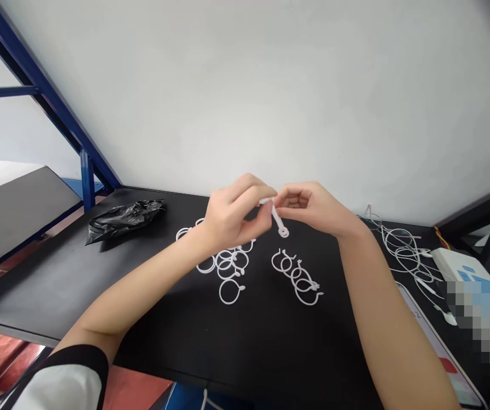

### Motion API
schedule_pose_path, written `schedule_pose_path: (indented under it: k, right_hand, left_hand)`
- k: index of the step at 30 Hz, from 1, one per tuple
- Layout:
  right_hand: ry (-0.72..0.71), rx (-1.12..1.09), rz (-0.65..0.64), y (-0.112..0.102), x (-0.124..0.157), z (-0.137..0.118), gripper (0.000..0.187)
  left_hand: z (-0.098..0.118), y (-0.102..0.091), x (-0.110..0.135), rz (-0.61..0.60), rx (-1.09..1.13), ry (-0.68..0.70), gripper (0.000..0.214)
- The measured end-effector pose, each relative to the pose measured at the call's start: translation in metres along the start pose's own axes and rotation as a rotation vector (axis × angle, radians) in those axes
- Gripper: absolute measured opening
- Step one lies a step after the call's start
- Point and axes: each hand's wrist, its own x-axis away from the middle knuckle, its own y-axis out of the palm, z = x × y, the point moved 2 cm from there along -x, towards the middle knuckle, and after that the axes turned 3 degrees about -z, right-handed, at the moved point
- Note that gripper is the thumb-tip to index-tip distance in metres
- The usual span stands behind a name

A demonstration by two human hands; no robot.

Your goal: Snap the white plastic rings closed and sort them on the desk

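Observation:
Above the black tabletop, a white plastic ring clip [279,221] is pinched between my two hands and seen nearly edge-on. My left hand [242,210] grips it from the left with thumb and fingers. From the other side, my right hand [313,206] has its fingertips closed at the clip's upper end; the exact contact is partly hidden. Below my left hand lies a loose group of closed white ring clips [230,291], partly covered by that hand. Several opened ring clips [307,285] lie in an overlapping row below my right hand.
A crumpled black plastic bag [125,221] lies at the back left of the black table [176,347]. Tangled white cables [402,245], a tablet-like device [441,353] and a white-and-blue box [462,270] occupy the right. A blue metal frame [57,108] rises at left against the wall.

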Motion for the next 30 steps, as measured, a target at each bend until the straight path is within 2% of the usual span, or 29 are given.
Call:
schedule_pose_path:
  k: [2,3,5,8,11,15,19,22,26,30]
  right_hand:
    - [-0.086,-0.083,0.058,0.001,0.004,-0.017,0.02]
    - [-0.127,-0.1,0.077,0.002,0.007,-0.025,0.021]
    - [-0.194,-0.112,0.1,0.004,0.011,-0.035,0.02]
    - [-0.239,-0.106,0.113,0.007,0.014,-0.041,0.017]
    - [-0.244,-0.099,0.09,0.009,0.014,-0.039,0.014]
    - [-0.247,-0.104,0.057,0.013,0.01,-0.034,0.014]
    - [-0.251,-0.093,0.08,0.019,0.007,-0.035,0.003]
    - [-0.243,-0.125,0.087,0.023,0.006,-0.038,0.01]
    - [-0.224,-0.201,0.05,0.031,0.001,-0.04,0.012]
    - [-0.312,-0.247,-0.002,0.037,-0.004,-0.04,0.019]
  left_hand:
    - [0.013,-0.009,-0.006,0.194,0.062,0.205,0.022]
    - [0.018,-0.011,-0.008,0.218,0.069,0.268,0.029]
    - [0.023,-0.011,-0.01,0.188,0.036,0.31,0.045]
    - [0.022,-0.005,-0.008,0.045,-0.038,0.234,0.058]
    - [0.017,0.0,-0.004,-0.036,-0.05,0.187,0.055]
    - [0.015,-0.001,0.0,-0.008,-0.075,0.22,0.043]
    - [0.013,-0.002,0.0,-0.081,-0.141,0.134,0.043]
    - [0.013,-0.003,0.0,-0.085,-0.171,0.126,0.045]
    - [0.011,-0.007,0.002,-0.048,-0.201,0.196,0.042]
    - [0.008,-0.009,0.004,-0.032,-0.172,0.19,0.04]
